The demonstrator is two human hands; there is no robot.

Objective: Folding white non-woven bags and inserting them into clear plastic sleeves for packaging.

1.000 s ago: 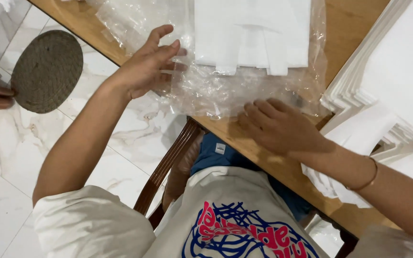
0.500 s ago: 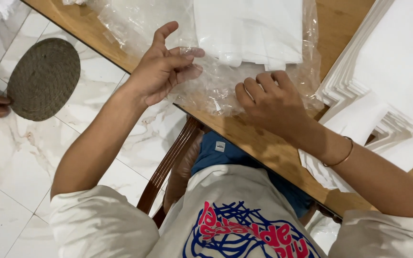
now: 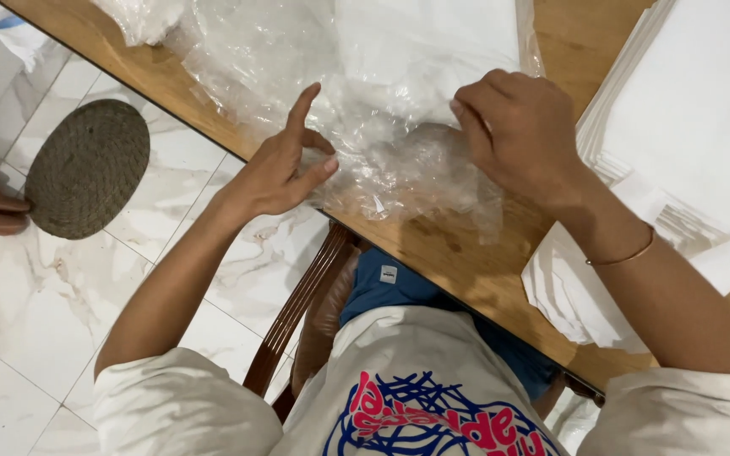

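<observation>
We're looking straight down on our own two hands, both busy with a clear plastic bag [image 3: 399,169] that lies on the wooden surface [image 3: 458,262] near its front edge. Inside the bag, toward twelve o'clock, sits a folded white garment [image 3: 428,51], and the crumpled open end of the plastic trails back toward us at six o'clock.

The step in hand, as we judge it, is working that loose end of the bag: gathering or folding the mouth over the white piece. Our left hand [image 3: 285,173] comes in from eight o'clock, forearm stretched out over the floor tiles [image 3: 35,295]; thumb and curled fingers pinch a fold of plastic while the index finger points up and free. Our right hand [image 3: 517,127] comes in from four o'clock, wrist bent, fingers curled down in a narrow clamp on the bunched film, a thin bracelet [image 3: 623,256] at the wrist.

What comes next seems to call for both hands to pull the film taut and flat, without dragging the garment out of square.

At three o'clock a stack of white sheets [image 3: 686,127] lies just beside our right forearm. A round woven mat [image 3: 86,169] rests on the floor at nine o'clock, and the wooden chair [image 3: 297,304] shows below the surface edge.
</observation>
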